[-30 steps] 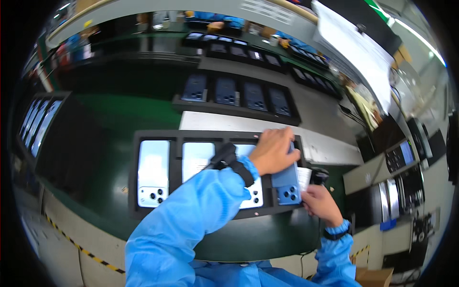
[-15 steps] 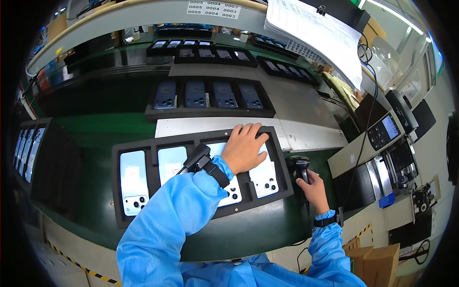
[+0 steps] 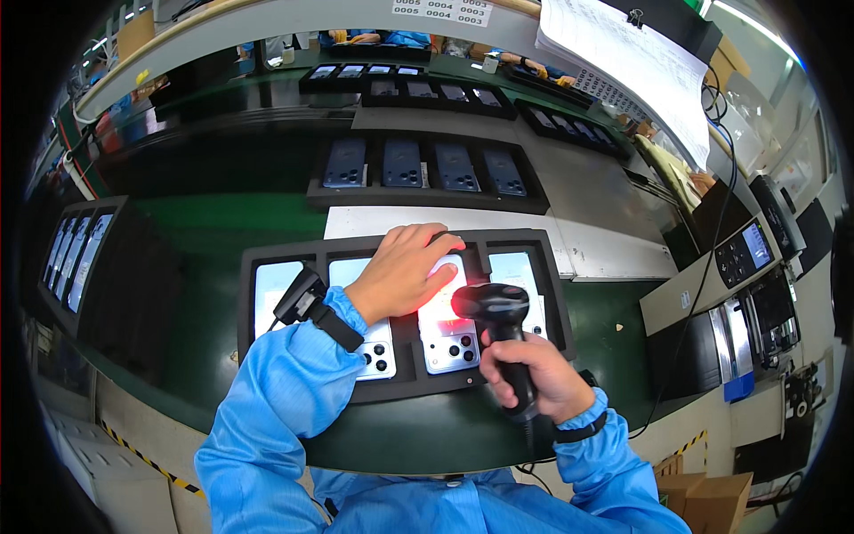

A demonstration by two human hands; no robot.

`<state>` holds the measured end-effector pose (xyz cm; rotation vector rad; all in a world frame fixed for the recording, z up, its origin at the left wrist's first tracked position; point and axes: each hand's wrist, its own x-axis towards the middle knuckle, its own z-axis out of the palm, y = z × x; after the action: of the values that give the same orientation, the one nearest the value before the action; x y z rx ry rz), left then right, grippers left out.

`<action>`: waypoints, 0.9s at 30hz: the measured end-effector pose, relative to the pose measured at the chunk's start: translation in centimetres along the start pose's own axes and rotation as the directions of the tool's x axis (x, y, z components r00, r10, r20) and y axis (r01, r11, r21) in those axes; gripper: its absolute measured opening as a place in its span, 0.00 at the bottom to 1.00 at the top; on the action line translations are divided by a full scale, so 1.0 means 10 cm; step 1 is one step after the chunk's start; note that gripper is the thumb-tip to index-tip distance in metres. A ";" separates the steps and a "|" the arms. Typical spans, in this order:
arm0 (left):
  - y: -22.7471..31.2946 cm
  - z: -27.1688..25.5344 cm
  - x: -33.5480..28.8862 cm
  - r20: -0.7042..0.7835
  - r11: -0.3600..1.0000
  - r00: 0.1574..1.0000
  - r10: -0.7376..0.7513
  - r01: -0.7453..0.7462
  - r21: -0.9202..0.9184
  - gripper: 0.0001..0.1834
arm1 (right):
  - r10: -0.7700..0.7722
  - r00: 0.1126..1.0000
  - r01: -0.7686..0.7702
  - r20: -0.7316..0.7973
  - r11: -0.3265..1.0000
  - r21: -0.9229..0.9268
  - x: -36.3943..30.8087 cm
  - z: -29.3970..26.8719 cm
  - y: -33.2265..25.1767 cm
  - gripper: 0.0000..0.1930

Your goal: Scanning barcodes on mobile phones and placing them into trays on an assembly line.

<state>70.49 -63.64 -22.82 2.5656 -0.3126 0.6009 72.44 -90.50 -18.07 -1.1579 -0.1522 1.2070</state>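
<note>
Right hand (image 3: 534,378) is closing its grip fully round the handle of a black handheld scanner (image 3: 498,311), aiming its head down at a pale phone (image 3: 449,334) glowing red in the dark foam tray (image 3: 405,378) on the bench; left hand (image 3: 400,271), fingers spread open, is pressing flat on that phone's upper end, steadying it, grasping nothing

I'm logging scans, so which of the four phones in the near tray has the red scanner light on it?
The third phone from the left, under the left hand; the scanner in the right hand glows red there only.
</note>
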 end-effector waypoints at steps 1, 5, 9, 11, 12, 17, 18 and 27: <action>0.00 0.01 0.01 -0.002 1.000 1.000 0.012 -0.012 -0.015 0.20 | 0.017 1.000 -0.017 0.017 1.000 -0.012 0.03 0.00 0.03 0.17; 0.05 0.06 0.01 -0.009 0.997 1.000 0.016 -0.015 0.080 0.20 | -0.030 0.993 0.033 0.110 0.999 -0.024 -0.01 -0.03 0.03 0.22; 0.11 0.04 -0.03 0.001 0.982 1.000 0.013 -0.013 0.190 0.20 | -0.090 0.994 0.093 0.064 0.995 -0.040 -0.16 -0.15 0.02 0.27; 0.11 0.06 -0.04 -0.005 0.979 1.000 0.018 -0.017 0.202 0.20 | -0.125 0.991 0.117 -0.048 0.983 -0.142 -0.29 -0.20 -0.03 0.28; 0.09 0.06 -0.06 -0.007 0.974 1.000 0.005 -0.003 0.226 0.20 | -0.156 0.978 0.120 -0.137 0.964 -0.238 -0.34 -0.24 -0.06 0.28; 0.13 0.11 -0.02 -0.017 0.973 1.000 -0.020 0.023 0.229 0.19 | -0.470 0.711 0.198 -0.522 0.847 -0.493 -0.54 -0.87 -0.05 0.13; 0.13 0.13 0.00 -0.038 0.977 0.999 -0.016 0.023 0.210 0.19 | -0.523 0.632 0.170 -0.572 0.813 -0.557 -0.55 -1.02 -0.04 0.11; 0.15 0.11 0.06 -0.165 0.985 0.980 -0.110 0.084 -0.153 0.22 | -0.616 0.464 -0.050 -0.637 0.700 -0.713 -0.35 -2.08 0.17 0.09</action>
<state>70.94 -65.59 -22.78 2.3555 -0.1640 0.7310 83.19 -106.17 -27.35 -2.1472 -0.0126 0.0654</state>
